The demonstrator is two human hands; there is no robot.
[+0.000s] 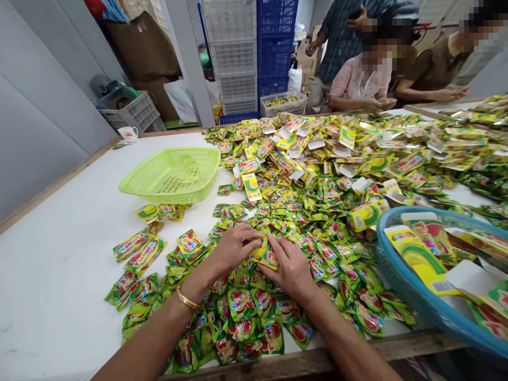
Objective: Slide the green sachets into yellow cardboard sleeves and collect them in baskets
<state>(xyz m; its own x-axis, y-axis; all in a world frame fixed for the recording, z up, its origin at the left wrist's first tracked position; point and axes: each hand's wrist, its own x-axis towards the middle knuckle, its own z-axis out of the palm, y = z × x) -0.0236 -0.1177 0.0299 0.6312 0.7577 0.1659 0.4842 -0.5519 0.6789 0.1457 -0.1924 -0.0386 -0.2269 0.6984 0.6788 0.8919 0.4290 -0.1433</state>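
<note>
Between my hands is a small yellow printed candy box (266,256), held above a heap of green candy packets (242,304). My left hand (240,244) has its fingers bent at the box's left end, closed on it. On the box's right side, my right hand (289,264) grips with the thumb below and fingers over the top. The fingers partly cover the box, so its open or closed flap cannot be made out. Loose green packets with a red watermelon print lie all around both hands.
A light green basket (170,196) stands at the left on the white table (51,286). At the right edge, a blue basket (432,312) holds yellow boxes. Behind lies a large pile of boxes (293,153). Several people are across the table, near stacked crates (234,58). A white cup (127,134) sits far left.
</note>
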